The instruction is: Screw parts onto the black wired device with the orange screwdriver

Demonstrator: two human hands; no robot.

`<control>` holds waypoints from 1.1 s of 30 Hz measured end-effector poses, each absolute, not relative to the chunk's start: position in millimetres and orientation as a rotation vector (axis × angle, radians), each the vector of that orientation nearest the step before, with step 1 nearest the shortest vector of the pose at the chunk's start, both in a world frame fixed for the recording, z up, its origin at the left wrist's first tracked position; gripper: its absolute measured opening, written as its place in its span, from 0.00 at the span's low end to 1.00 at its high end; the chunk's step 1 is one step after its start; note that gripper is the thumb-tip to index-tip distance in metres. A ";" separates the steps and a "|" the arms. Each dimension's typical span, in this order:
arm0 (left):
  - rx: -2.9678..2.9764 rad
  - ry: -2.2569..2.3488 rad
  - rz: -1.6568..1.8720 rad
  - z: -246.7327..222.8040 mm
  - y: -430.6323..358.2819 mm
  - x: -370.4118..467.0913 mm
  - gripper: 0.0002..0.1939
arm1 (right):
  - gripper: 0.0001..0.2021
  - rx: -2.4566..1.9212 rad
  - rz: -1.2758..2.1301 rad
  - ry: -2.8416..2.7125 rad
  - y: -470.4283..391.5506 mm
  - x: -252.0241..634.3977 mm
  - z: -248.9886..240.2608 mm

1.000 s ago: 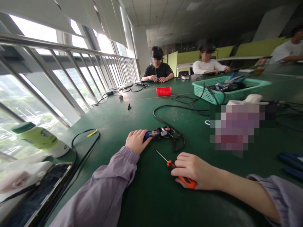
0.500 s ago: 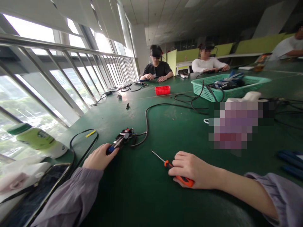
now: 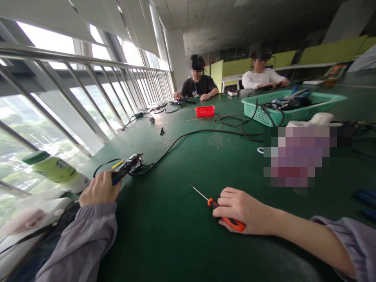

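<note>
Your left hand (image 3: 99,189) clasped the corded tool (image 3: 127,167), seemingly uncased; your right hand (image 3: 243,210) held the screwdriver (image 3: 212,203) well apart.

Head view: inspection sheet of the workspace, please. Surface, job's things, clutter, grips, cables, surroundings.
Surface: green tabletop, lightly marked.
Job's things: black device, tilted; orange-and-black screwdriver, apart from the device.
Clutter: green-capped bottle, red tray, small black piece, green basket holding assorted items.
Grips: left grip closed round the device's near end; right grip round the screwdriver's handle.
Cables: black cable runs from the device's far end towards the basket; its finish is unclear.
Surroundings: metal railing at left; person in black and person in white seated beyond.
</note>
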State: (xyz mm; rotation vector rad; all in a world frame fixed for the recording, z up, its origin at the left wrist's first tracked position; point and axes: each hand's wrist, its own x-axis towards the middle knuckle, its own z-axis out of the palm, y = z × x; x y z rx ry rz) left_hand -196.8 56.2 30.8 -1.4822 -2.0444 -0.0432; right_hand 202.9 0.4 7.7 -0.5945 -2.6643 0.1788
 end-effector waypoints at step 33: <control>-2.153 -1.093 -0.699 15.2 58.2 -72.8 0.13 | 0.07 -0.360 0.156 -2.297 1.1 210.5 4.8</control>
